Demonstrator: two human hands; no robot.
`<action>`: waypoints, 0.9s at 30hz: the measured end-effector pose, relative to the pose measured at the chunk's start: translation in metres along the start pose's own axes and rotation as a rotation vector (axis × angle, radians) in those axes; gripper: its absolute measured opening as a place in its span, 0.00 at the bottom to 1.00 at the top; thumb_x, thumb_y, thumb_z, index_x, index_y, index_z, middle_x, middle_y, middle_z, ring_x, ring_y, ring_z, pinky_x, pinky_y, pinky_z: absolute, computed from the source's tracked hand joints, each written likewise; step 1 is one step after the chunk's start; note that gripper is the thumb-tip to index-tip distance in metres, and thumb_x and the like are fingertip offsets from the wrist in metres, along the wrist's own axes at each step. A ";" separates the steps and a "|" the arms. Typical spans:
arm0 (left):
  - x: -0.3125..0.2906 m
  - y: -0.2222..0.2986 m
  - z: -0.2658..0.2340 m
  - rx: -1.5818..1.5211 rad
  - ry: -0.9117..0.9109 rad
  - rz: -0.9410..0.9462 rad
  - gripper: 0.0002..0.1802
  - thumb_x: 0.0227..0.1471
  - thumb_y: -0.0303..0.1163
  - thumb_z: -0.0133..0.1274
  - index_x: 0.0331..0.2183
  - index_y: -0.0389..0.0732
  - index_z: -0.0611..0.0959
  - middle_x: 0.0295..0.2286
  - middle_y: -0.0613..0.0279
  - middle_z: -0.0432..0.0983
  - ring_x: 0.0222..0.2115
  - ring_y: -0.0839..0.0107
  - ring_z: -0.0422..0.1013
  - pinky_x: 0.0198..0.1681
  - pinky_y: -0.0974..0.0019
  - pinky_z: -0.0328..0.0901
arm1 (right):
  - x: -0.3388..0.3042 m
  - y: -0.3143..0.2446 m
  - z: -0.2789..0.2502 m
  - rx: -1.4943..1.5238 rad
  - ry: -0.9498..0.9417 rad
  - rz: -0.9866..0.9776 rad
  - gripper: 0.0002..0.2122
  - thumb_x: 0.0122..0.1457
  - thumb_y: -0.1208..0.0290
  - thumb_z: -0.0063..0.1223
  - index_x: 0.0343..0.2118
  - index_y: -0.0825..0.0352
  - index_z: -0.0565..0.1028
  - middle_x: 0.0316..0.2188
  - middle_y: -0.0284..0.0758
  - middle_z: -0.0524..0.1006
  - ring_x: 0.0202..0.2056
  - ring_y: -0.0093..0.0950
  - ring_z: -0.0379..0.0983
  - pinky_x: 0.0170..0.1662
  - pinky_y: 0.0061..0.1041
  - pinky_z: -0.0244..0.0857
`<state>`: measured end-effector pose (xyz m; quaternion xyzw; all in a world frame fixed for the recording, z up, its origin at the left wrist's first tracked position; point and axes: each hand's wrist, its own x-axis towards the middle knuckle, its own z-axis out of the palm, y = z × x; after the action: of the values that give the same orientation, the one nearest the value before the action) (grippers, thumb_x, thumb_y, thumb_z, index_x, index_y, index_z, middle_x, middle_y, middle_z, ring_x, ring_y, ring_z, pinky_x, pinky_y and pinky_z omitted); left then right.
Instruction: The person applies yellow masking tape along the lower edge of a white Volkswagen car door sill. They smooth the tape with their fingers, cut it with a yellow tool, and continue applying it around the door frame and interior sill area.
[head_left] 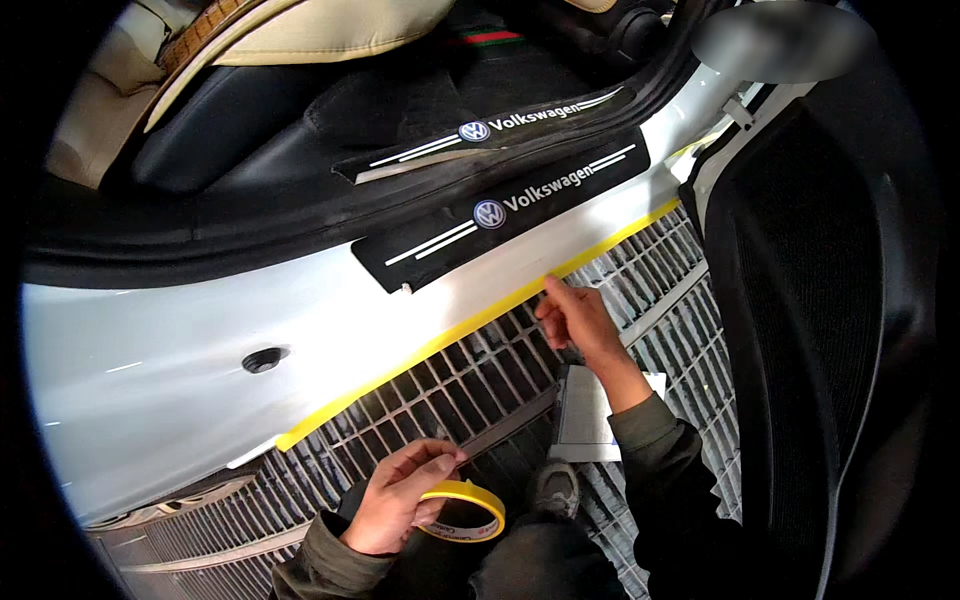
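Note:
A roll of yellow tape (462, 489) hangs in my left hand (400, 495), its ring tilted and its pale inner core showing. The fingers close round its left side. A long strip of yellow tape (440, 343) runs along the lower edge of the white car sill (330, 310). My right hand (583, 322) touches that strip with one stretched fingertip, near its middle, while the other fingers bend loosely and hold nothing. Above the strip, a black sill plate (430, 250) with white stripes and a round emblem lies on the sill.
Metal floor grating (480, 385) spreads below the sill. A white, box-like object (585, 415) and a shoe (557, 490) are on it. An open car door (800, 300) stands at the right. Beige seat upholstery (330, 30) shows inside the car, beyond a black door seal (190, 255).

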<state>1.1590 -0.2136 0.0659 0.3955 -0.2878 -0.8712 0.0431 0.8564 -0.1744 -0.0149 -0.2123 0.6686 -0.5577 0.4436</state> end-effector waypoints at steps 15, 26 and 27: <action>-0.030 -0.008 -0.023 -0.145 0.092 0.198 0.11 0.62 0.31 0.47 0.43 0.34 0.75 0.21 0.71 0.63 0.13 0.85 0.50 0.16 0.77 0.44 | -0.069 -0.005 0.062 -0.056 -0.322 0.070 0.25 0.67 0.51 0.40 0.20 0.64 0.75 0.15 0.30 0.73 0.17 0.20 0.70 0.24 0.19 0.61; -0.007 -0.006 -0.018 0.078 0.204 0.257 0.10 0.62 0.31 0.48 0.40 0.34 0.77 0.23 0.70 0.70 0.15 0.87 0.58 0.16 0.79 0.51 | -0.125 0.026 0.092 0.558 -0.897 0.264 0.14 0.67 0.65 0.46 0.50 0.66 0.63 0.28 0.38 0.77 0.31 0.29 0.77 0.38 0.27 0.70; -0.006 -0.006 -0.020 0.044 0.182 0.255 0.10 0.62 0.30 0.49 0.40 0.33 0.77 0.22 0.70 0.70 0.15 0.86 0.59 0.16 0.78 0.53 | -0.129 0.026 0.094 0.626 -0.920 0.268 0.13 0.67 0.65 0.46 0.50 0.65 0.63 0.27 0.38 0.77 0.30 0.30 0.77 0.38 0.28 0.70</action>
<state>1.1784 -0.2162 0.0562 0.4339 -0.3497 -0.8126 0.1705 1.0064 -0.1191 0.0082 -0.2050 0.2307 -0.5185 0.7974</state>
